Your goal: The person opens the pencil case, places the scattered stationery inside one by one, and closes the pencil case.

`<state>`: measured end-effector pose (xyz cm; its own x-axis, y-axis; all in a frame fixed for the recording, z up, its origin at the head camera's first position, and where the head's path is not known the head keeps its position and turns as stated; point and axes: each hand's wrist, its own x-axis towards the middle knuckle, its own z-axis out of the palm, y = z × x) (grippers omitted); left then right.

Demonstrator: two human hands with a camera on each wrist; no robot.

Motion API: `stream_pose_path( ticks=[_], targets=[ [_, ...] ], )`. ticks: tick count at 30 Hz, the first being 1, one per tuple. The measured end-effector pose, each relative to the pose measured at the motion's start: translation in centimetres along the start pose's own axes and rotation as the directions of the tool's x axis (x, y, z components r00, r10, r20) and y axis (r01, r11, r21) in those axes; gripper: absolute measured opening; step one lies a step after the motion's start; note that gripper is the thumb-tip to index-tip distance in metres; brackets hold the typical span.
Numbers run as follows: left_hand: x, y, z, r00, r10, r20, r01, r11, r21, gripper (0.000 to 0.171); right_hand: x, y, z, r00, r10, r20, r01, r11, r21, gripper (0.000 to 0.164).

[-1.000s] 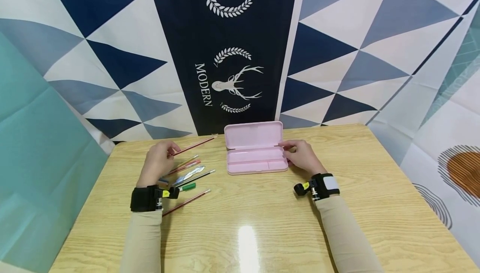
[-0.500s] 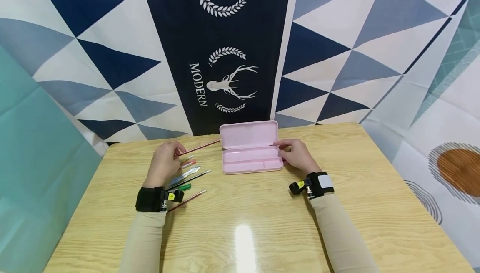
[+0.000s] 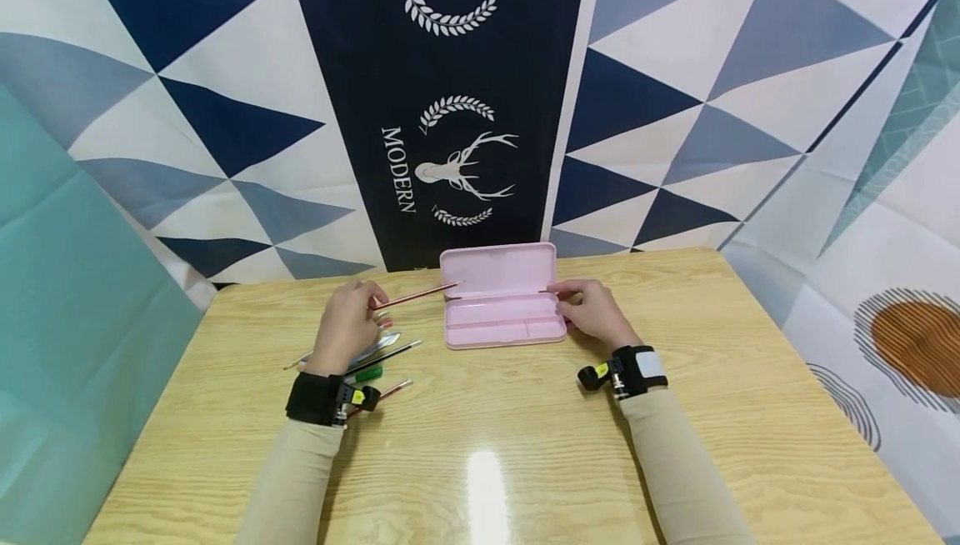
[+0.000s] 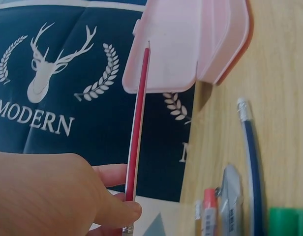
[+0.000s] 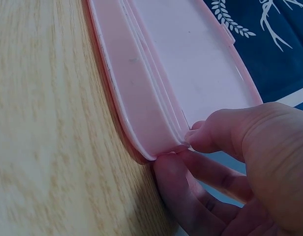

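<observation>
My left hand (image 3: 348,324) pinches a red pencil (image 4: 136,128) near its metal-ended rear, between thumb and fingers. The pencil slants to the right, and its sharpened tip overlaps the raised lid (image 4: 171,44) of a pink pencil case (image 3: 506,338) in both the head and left wrist views. That case stands open at the back of the table, a long divider and a small compartment showing in its tray. At its right end, my right hand (image 3: 596,312) grips the hinge-side corner, thumb (image 5: 203,136) on the edge and fingers beneath and beside it.
Beside and under the left forearm lie a dark pencil (image 4: 252,172), a grey pointed item (image 4: 231,201), a red-ended stick (image 4: 209,211), a green cap (image 4: 287,221) and another red pencil (image 3: 397,388). A patterned cloth (image 3: 465,70) hangs right behind the table's back edge.
My left hand has moved right with the red pencil, whose tip has gone from left of the case to overlapping its lid. The right hand keeps its hold on the case.
</observation>
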<state>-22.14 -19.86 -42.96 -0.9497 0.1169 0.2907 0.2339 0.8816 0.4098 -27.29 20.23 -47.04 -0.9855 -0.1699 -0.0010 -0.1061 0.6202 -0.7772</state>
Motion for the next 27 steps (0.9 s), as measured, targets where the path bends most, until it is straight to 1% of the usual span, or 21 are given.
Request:
stream_pose_path(
  ticks=[6, 14, 19, 27],
  targets=[
    [-0.3, 0.8, 1.1, 0.998, 0.067, -0.011, -0.067, 0.998, -0.004, 0.028, 0.1, 0.3, 0.0, 1.0, 0.01, -0.01, -0.01, 1.0, -0.005, 0.032],
    [-0.5, 1.3, 2.1, 0.993, 0.116, -0.004, -0.116, 0.993, 0.013, 0.034, 0.1, 0.1, 0.1, 1.0, -0.005, -0.007, 0.005, 1.0, 0.009, 0.031],
    [-0.2, 1.7, 2.5, 0.993, 0.119, 0.0, -0.119, 0.992, 0.029, 0.035, 0.0, 0.0, 0.0, 1.0, 0.0, -0.005, 0.0, 1.0, 0.016, 0.031],
    [0.1, 2.4, 2.7, 0.993, 0.12, 0.002, -0.119, 0.992, 0.05, 0.034, 0.0, -0.1, 0.0, 1.0, 0.005, 0.001, -0.005, 1.0, 0.019, 0.032]
  ],
)
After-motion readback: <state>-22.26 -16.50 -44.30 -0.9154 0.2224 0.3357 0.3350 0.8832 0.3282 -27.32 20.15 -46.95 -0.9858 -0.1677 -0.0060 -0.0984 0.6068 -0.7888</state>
